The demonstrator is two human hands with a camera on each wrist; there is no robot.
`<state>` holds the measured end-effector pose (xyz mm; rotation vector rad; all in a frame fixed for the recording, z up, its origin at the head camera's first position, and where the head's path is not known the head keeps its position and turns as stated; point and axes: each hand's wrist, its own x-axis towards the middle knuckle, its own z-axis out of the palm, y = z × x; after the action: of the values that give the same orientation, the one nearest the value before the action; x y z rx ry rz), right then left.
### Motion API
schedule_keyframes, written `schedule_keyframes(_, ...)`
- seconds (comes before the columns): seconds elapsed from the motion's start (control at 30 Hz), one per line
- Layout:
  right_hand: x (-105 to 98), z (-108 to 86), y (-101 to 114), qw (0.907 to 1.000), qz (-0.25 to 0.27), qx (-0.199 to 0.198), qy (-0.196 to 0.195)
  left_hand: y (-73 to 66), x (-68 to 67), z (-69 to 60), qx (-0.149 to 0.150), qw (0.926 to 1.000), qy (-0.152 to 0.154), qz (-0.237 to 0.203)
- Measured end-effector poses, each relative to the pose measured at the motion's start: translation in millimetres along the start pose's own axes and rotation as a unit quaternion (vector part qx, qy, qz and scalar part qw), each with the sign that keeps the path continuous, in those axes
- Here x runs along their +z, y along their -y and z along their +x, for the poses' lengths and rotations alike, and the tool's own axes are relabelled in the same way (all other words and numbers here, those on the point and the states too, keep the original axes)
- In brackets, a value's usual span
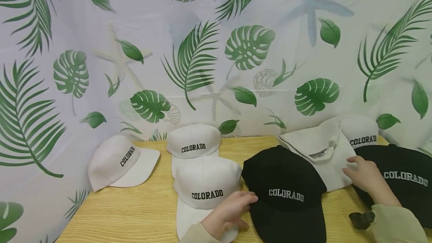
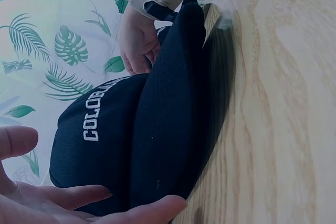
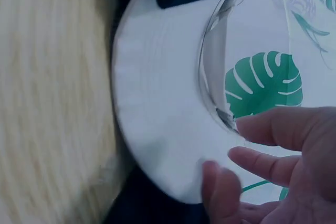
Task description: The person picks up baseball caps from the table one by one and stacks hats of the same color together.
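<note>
The left hand (image 1: 233,211) lies low with fingers stretched out and apart, holding nothing, just beside the middle black cap (image 1: 287,175); that cap sits on the table (image 1: 135,209) between the front white cap (image 1: 206,175) and the strapped white cap (image 1: 337,170); the right hand (image 1: 366,177) has loosely spread fingers at the strapped cap's edge, without a grip; the left wrist view reveals shadow under the black brim; the right wrist view, the white brim's long curve.

Khaki sleeves (image 1: 398,223) are worn with a black wrist device (image 1: 362,220).
</note>
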<state>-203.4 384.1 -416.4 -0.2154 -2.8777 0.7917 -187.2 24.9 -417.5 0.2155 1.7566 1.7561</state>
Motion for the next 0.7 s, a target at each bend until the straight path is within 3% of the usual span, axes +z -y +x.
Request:
schedule_keyframes(0.17,-4.1,-0.3,-2.3,0.9988,0.025,0.038,-0.016,-0.5,0.9,0.1,0.005,1.0000,-0.003,-0.006)
schedule_keyframes(0.3,-6.6,0.7,-7.0,0.9955,0.048,0.081,-0.006,-0.1,3.1,0.4,0.007,1.0000,0.000,-0.005)
schedule_keyframes(0.43,-8.1,-0.2,-12.0,0.9956,0.053,0.077,-0.007,0.4,3.8,0.9,-0.004,1.0000,0.003,-0.008)
schedule_keyframes(0.7,-9.6,3.0,-20.9,0.9900,0.103,0.075,-0.061,-0.4,2.9,-0.3,0.005,1.0000,-0.003,-0.005)
